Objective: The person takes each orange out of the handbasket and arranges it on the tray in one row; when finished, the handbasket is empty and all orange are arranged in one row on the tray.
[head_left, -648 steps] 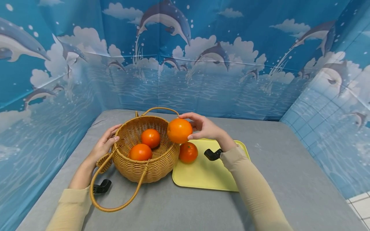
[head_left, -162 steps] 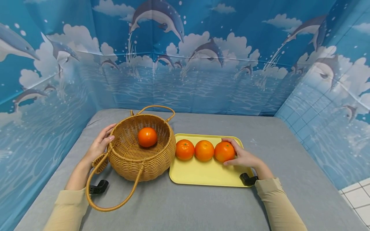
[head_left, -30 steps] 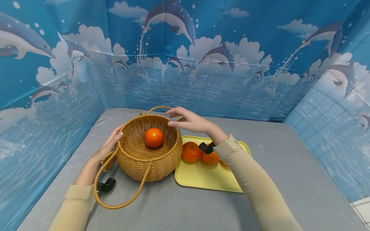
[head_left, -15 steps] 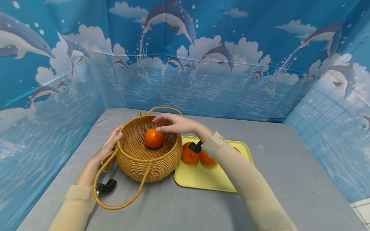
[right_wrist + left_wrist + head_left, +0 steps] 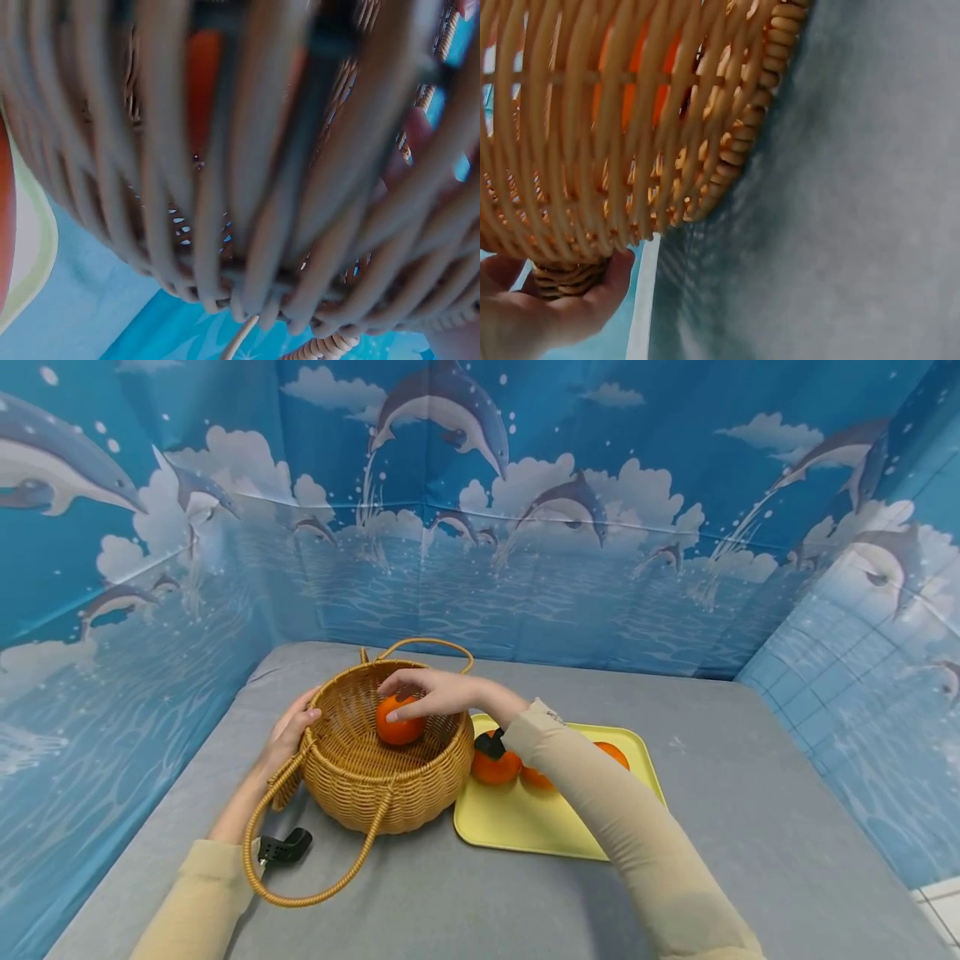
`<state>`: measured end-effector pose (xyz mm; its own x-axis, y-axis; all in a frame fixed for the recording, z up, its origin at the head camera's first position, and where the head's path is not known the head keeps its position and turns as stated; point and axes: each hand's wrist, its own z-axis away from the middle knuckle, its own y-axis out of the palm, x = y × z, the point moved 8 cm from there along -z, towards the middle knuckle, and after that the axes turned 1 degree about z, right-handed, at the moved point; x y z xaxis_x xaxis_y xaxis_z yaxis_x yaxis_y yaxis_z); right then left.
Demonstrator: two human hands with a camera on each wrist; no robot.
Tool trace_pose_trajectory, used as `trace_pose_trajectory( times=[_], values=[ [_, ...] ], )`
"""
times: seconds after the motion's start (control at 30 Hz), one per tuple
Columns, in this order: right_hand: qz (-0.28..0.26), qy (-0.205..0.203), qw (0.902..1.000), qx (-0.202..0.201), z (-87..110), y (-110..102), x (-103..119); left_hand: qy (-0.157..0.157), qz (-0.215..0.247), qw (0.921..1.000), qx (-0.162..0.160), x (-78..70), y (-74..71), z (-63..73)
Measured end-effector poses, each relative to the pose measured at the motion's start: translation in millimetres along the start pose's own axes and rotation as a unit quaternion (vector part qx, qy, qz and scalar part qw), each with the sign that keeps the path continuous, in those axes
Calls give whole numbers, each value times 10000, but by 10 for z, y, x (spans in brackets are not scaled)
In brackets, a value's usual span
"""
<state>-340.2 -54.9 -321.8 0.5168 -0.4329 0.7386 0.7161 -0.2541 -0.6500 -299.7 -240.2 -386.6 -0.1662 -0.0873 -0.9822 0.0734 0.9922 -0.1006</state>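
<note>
The round wicker basket stands left of centre in the head view. My left hand grips its left side, thumb over the rim; the left wrist view shows that hand pinching the woven edge. Inside the basket lies one reddish orange. My right hand reaches over the right rim and holds this orange, thumb on its front and fingers over its far side. Through the weave in the right wrist view, only a strip of the orange shows.
A yellow tray touches the basket's right side. On it sit an orange, a second orange and a third orange, partly hidden by my right forearm. The basket's near handle hangs toward the front over the grey surface.
My right hand has moved left and down from above the basket's right rim onto the orange inside. Earlier, it put two oranges on the tray. The left hand stays on the rim.
</note>
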Motion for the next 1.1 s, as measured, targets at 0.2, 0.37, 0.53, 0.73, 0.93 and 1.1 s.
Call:
trace_pose_trajectory(
  times=[0.2, 0.37, 0.53, 0.73, 0.93, 1.1],
  values=[
    [32, 51, 10000, 69, -25, 3, -5, -167, -164, 9993, -294, -44, -5, -5],
    [190, 44, 9997, 170, -78, 8, 14, -265, 75, 9980, -561, -46, -36, 4],
    [558, 79, 9979, 327, -148, 27, 8, -433, 106, 9964, -727, -20, -61, 5],
    [986, 386, 9926, 589, -218, 67, -25, -500, 127, 9957, -771, 0, -90, -3],
    [1396, 785, 9843, 742, -273, 99, -63, -461, 112, 9964, -705, -1, -114, -7],
    [1504, 1023, 9807, 714, -328, 108, -130, -415, -20, 9968, -683, -10, -123, -4]
  ],
)
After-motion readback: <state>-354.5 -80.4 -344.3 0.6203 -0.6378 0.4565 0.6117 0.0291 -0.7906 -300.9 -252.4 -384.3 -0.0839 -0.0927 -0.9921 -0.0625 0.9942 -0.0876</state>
